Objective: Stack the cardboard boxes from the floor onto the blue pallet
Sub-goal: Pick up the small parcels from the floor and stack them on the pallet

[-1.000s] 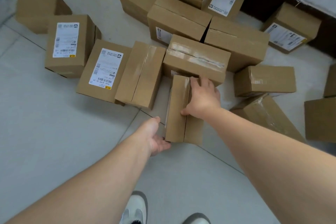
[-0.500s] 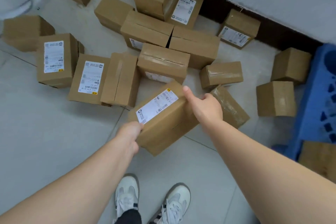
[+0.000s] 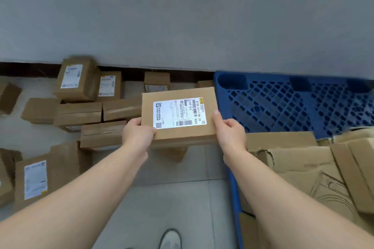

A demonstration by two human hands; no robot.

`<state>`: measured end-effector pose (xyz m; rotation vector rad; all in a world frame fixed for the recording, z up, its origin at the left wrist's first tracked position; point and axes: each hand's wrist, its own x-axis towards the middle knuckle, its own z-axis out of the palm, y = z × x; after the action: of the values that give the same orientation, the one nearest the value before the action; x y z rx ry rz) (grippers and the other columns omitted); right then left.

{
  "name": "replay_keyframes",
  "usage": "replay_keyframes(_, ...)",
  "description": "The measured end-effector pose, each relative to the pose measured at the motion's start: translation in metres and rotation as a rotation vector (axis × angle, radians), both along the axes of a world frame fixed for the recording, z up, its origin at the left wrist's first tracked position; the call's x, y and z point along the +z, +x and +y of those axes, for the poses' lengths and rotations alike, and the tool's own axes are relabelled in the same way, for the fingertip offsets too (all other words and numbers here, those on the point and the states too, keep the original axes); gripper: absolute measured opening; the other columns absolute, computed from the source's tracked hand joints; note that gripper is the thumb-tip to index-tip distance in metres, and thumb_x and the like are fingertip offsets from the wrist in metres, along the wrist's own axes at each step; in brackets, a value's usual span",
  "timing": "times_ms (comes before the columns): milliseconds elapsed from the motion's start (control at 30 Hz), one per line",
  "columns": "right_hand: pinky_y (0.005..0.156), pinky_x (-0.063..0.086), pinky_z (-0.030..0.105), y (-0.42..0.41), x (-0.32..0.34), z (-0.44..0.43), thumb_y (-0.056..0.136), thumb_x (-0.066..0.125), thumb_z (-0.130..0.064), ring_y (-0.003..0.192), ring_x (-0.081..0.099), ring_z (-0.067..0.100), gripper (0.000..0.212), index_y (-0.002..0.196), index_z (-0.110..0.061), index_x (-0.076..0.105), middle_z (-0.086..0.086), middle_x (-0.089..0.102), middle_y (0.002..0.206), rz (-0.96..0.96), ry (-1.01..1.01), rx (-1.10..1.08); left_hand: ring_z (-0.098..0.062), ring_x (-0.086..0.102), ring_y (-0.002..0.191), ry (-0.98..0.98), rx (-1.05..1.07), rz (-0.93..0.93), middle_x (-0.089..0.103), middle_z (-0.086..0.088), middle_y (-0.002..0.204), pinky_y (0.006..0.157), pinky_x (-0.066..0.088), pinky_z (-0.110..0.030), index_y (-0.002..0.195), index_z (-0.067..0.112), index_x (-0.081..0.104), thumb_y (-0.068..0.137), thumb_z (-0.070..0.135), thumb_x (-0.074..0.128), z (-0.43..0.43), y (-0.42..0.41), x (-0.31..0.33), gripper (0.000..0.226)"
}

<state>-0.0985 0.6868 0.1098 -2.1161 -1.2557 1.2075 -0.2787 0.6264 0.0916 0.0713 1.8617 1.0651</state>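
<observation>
A cardboard box [image 3: 182, 134] is held in both hands, above the floor [image 3: 162, 198] at the left edge of the blue pallet [image 3: 283, 107].
A grey wall [image 3: 182, 16] fills the upper half of the view, and the pallet lies against it on the right, its grid top bare at the far end. Flattened cardboard sheets [image 3: 303, 168] cover its near end. Other boxes [image 3: 79, 114] lie scattered over the floor on the left, some stacked, several with white labels. The held box is level and label-up, clear of the floor. The left-hand grip [image 3: 137, 132] pinches its near left corner, thumb on top. The right-hand grip [image 3: 230, 131] clasps its right edge, thumb up along the side. Its shipping label [image 3: 180, 114] carries barcodes. A white shoe [image 3: 170, 238] shows at the bottom edge.
</observation>
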Motion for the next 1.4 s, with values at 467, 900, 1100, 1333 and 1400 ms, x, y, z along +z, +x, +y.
replay_keyframes(467,0.058,0.039,0.031,0.204,0.097,-0.003,0.086,0.054,-0.061,0.071,0.052,0.018,0.047,0.075,-0.016,0.056,-0.002,0.06,0.077,-0.008,0.147,-0.541,-0.02,0.057,0.099,0.192,-0.477,0.087,0.063,0.0,0.109,0.067,0.044,-0.026,0.118,0.018,0.058,0.083,-0.005,0.053,0.088,0.197,0.1,0.042)
replay_keyframes(900,0.081,0.053,0.041,0.307,0.077,-0.048,0.093,0.057,-0.042,0.072,0.053,0.015,0.038,0.086,-0.005,0.061,0.001,0.058,0.082,0.149,0.047,-0.941,-0.015,0.049,0.089,0.134,-0.976,0.29,0.051,0.005,0.102,0.067,0.04,-0.029,0.124,0.017,0.047,0.092,0.006,0.052,0.114,0.331,0.101,0.035)
replay_keyframes(1100,0.081,0.056,0.05,0.318,0.045,-0.061,0.091,0.053,-0.046,0.082,0.061,0.029,0.041,0.073,-0.01,0.057,0.004,0.062,0.082,0.116,-0.049,-1.068,-0.019,0.048,0.091,0.123,-1.223,0.412,0.052,0.0,0.126,0.053,0.037,-0.025,0.137,0.021,0.041,0.09,0.002,0.04,0.126,0.367,0.096,0.051)
replay_keyframes(1333,0.086,0.054,0.05,0.326,0.027,-0.068,0.091,0.049,-0.048,0.092,0.061,0.03,0.041,0.095,-0.008,0.061,0.007,0.064,0.097,0.13,-0.149,-1.184,-0.017,0.049,0.09,0.119,-1.4,0.411,0.048,-0.001,0.138,0.053,0.038,-0.022,0.143,0.027,0.04,0.088,0.0,0.038,0.14,0.396,0.081,0.062)
replay_keyframes(1400,0.085,0.054,0.05,0.329,0.025,-0.071,0.092,0.049,-0.045,0.091,0.06,0.03,0.04,0.097,-0.007,0.061,0.007,0.063,0.096,0.113,-0.162,-1.203,-0.018,0.049,0.096,0.094,-1.418,0.38,0.046,0.0,0.142,0.064,0.041,-0.025,0.146,0.027,0.037,0.088,-0.001,0.038,0.14,0.402,0.075,0.064)
